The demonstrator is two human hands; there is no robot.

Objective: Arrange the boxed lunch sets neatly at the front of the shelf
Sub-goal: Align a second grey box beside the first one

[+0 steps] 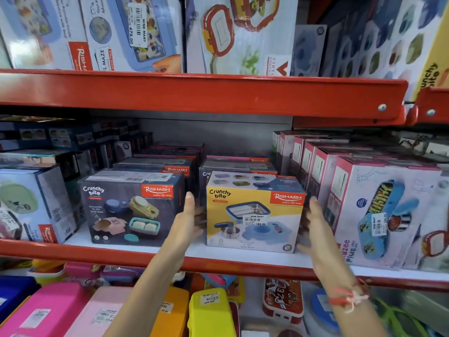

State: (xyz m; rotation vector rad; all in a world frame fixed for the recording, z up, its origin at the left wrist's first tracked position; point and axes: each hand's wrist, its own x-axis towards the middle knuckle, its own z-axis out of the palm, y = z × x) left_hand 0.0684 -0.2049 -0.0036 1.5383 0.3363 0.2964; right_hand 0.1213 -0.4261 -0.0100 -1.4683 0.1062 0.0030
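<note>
Yellow lunch box flanked by left hand and right hand (fingertips blurred), both grips spread flat.

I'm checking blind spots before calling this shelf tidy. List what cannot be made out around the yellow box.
Head view:
Rear boxes behind the yellow cardboard Crunchy Bite box: it hides their fronts and count.
Right hand: motion blur; its grip on the box is unclear.
White price sticker: small print too tiny to read.
Pink-edged lunch box carton: cut off by the right edge.

Glossy printed cardboard box — paper price sticker — on a painted metal shelf (smooth red edge).
</note>
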